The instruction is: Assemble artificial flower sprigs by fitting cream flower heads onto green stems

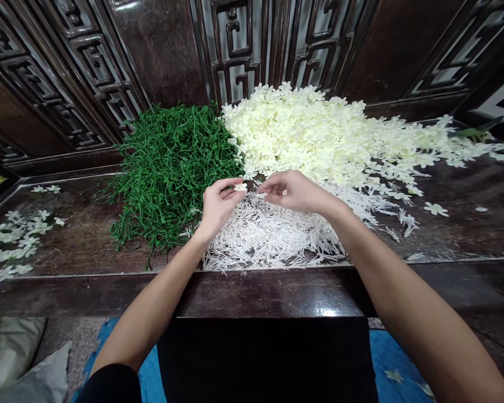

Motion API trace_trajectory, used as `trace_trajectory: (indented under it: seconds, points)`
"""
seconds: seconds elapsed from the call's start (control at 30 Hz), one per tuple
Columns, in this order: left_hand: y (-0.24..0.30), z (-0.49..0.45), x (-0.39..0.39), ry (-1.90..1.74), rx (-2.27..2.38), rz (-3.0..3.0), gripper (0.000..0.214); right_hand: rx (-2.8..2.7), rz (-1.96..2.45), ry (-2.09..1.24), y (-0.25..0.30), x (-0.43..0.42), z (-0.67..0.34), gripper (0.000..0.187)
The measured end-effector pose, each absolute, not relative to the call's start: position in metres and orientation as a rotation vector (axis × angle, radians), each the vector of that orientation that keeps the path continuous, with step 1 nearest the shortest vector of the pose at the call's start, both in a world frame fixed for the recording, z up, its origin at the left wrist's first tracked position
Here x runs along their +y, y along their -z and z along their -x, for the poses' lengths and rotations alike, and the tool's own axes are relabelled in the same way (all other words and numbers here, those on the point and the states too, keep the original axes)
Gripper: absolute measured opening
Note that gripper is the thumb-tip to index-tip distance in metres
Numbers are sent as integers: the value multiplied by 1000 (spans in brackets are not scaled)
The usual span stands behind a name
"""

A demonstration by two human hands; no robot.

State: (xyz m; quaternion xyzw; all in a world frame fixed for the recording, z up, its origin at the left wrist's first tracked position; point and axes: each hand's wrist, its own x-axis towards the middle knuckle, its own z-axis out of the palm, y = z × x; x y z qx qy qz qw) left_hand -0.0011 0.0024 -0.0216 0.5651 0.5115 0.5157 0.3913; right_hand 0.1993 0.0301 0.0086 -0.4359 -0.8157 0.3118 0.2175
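My left hand is closed in a pinch on a small white artificial flower, just right of a heap of green plastic stems. Opposite it, my right hand has its thumb and fingers drawn together near their tips; what they pinch, if anything, is too small to make out. Both hands hover over a pile of thin white plastic sticks. Behind them rises a large heap of cream-white artificial flowers, which spreads to the right.
Dark carved wooden panels stand behind the wooden bench. A group of finished-looking flowers lies at the far left. One loose flower rests at the right. Pale bags sit on the floor at lower left.
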Motion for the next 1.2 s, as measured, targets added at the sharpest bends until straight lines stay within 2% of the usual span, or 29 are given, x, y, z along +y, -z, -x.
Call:
trace_trajectory:
  seconds: [0.17, 0.43, 0.63, 0.83, 1.0, 1.2]
  points:
    - [20, 0, 2, -1281, 1289, -1443, 29, -2091, 1098, -973, -7, 31, -199, 16]
    - [19, -2, -1, -1228, 1216, -1552, 29, -1817, 1055, -1076, -14, 22, -191, 25]
    - [18, -3, -2, -1223, 1183, -1595, 26, -1810, 1037, -985, -11, 19, -184, 12]
    - [14, -5, -5, -1242, 1112, -1609, 27, -1837, 1052, -904, -9, 18, -182, 7]
    - [12, -5, -4, -1285, 1098, -1541, 21, -1820, 1021, -905, -10, 18, -184, 8]
    - [17, -3, 0, -1359, 1041, -1496, 23, -1817, 970, -906, -10, 16, -181, 18]
